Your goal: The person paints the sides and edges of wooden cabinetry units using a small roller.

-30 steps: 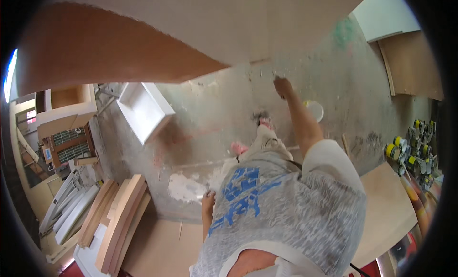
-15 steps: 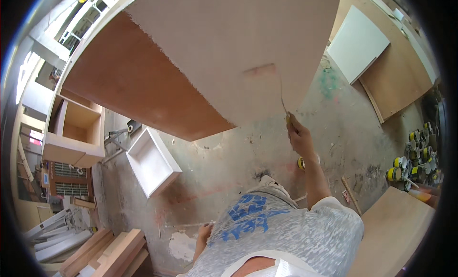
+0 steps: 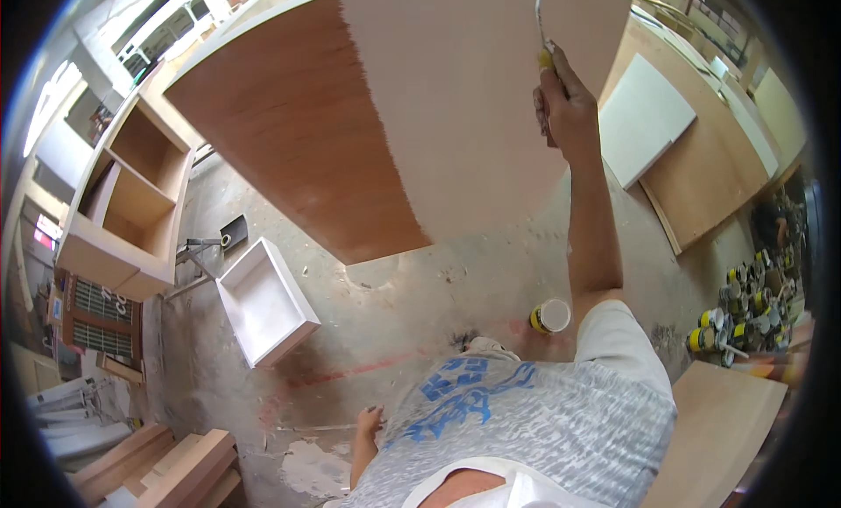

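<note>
My right hand [image 3: 569, 114] is raised and closed around the handle of a paint roller [image 3: 540, 22]; its metal rod runs past the upper edge, so the roller head is out of view. Behind it stands a large wooden panel [image 3: 298, 114]. Pale pinkish paint covers the panel's right part, while the left part is bare reddish-brown wood, with a ragged border between them. Low at my left side hangs my left hand [image 3: 371, 418], small in view, its fingers loosely bent and slightly apart, with nothing seen in them.
A paint can [image 3: 550, 316] stands on the stained floor near my right elbow. To the left are a white drawer box [image 3: 272, 306], an open wooden cabinet [image 3: 131, 201] and stacked timber [image 3: 188, 469]. Several used cans [image 3: 736, 315] crowd the right, below a leaning white board [image 3: 653, 114].
My right hand has moved up with the paint roller, carrying the roller head out of view. The view has shifted, so the floor can shows more fully. My left hand stays low.
</note>
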`<move>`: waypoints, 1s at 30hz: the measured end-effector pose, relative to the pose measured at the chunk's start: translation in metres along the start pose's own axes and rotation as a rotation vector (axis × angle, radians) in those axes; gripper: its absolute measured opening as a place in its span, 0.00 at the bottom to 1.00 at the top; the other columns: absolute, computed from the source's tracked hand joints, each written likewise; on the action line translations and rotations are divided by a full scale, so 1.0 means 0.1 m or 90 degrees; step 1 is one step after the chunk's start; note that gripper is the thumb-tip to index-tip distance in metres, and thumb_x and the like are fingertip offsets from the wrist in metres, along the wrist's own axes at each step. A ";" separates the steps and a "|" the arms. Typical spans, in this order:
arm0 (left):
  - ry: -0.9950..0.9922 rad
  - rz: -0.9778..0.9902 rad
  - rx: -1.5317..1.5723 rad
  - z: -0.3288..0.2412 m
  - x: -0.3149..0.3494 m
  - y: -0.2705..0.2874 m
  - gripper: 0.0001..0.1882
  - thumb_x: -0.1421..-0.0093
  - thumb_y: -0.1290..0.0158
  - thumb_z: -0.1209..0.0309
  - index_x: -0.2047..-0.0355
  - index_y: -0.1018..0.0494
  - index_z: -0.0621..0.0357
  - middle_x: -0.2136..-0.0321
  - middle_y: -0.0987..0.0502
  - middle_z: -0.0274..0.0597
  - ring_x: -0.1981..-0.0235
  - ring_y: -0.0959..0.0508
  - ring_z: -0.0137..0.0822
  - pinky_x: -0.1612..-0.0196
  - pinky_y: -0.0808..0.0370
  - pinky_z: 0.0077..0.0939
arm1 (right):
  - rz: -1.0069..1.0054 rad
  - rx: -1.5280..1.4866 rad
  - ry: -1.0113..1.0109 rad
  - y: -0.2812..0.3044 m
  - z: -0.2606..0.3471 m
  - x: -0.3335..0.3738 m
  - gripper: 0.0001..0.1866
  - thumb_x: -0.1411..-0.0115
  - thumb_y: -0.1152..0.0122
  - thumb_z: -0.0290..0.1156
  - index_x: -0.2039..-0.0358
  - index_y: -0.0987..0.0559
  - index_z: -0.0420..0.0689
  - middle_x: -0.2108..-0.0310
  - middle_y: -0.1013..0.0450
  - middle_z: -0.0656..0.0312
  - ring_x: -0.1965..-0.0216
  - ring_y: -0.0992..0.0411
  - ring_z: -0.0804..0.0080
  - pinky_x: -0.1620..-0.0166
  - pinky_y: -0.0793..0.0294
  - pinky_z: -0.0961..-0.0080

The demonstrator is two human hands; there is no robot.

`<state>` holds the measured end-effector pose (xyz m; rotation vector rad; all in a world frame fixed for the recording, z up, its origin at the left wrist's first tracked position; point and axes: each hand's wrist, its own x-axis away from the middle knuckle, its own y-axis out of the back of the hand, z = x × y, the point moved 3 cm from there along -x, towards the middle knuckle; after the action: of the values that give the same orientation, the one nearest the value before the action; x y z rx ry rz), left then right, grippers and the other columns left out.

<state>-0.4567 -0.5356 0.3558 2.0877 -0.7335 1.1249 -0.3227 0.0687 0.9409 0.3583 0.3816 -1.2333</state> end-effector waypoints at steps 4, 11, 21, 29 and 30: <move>-0.027 0.032 0.023 0.69 -0.11 -0.12 0.23 0.45 0.42 0.61 0.52 0.26 0.62 0.65 0.21 0.47 0.69 0.20 0.38 0.66 0.26 0.33 | 0.057 -0.103 0.098 -0.57 0.11 0.31 0.26 0.34 0.52 0.33 0.36 0.39 0.54 0.79 0.34 0.69 0.84 0.38 0.85 0.84 0.36 0.84; 0.086 0.006 0.099 1.18 0.12 0.11 0.22 0.44 0.44 0.61 0.51 0.27 0.57 0.67 0.22 0.44 0.71 0.21 0.36 0.69 0.28 0.32 | 0.153 -0.057 -0.071 -1.26 -0.34 0.60 0.26 0.34 0.52 0.31 0.35 0.40 0.52 0.79 0.34 0.69 0.84 0.40 0.84 0.81 0.33 0.80; 0.092 -0.072 0.182 1.06 0.34 0.48 0.26 0.42 0.46 0.62 0.45 0.34 0.56 0.64 0.23 0.42 0.72 0.23 0.36 0.71 0.28 0.34 | 0.094 0.121 -0.026 -1.38 -1.27 1.41 0.25 0.35 0.54 0.26 0.36 0.40 0.46 0.73 0.34 0.63 0.73 0.36 0.80 0.64 0.33 0.84; 0.045 -0.017 0.104 1.16 0.19 0.42 0.22 0.43 0.46 0.62 0.49 0.30 0.58 0.66 0.23 0.40 0.75 0.23 0.35 0.75 0.28 0.30 | 0.083 0.115 0.001 -1.45 0.04 0.55 0.26 0.34 0.53 0.35 0.36 0.39 0.51 0.81 0.37 0.65 0.84 0.40 0.81 0.81 0.35 0.80; 0.039 -0.023 0.105 1.17 0.17 0.39 0.22 0.43 0.47 0.63 0.49 0.30 0.58 0.66 0.23 0.40 0.75 0.23 0.35 0.76 0.28 0.29 | 0.094 0.098 -0.010 -1.46 0.14 0.51 0.26 0.35 0.53 0.35 0.36 0.38 0.51 0.82 0.36 0.66 0.86 0.41 0.81 0.84 0.36 0.80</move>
<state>-0.4180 -0.6514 0.3316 2.1831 -0.5882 1.2609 -0.4466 -0.0234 0.9203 0.4994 0.2428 -1.1228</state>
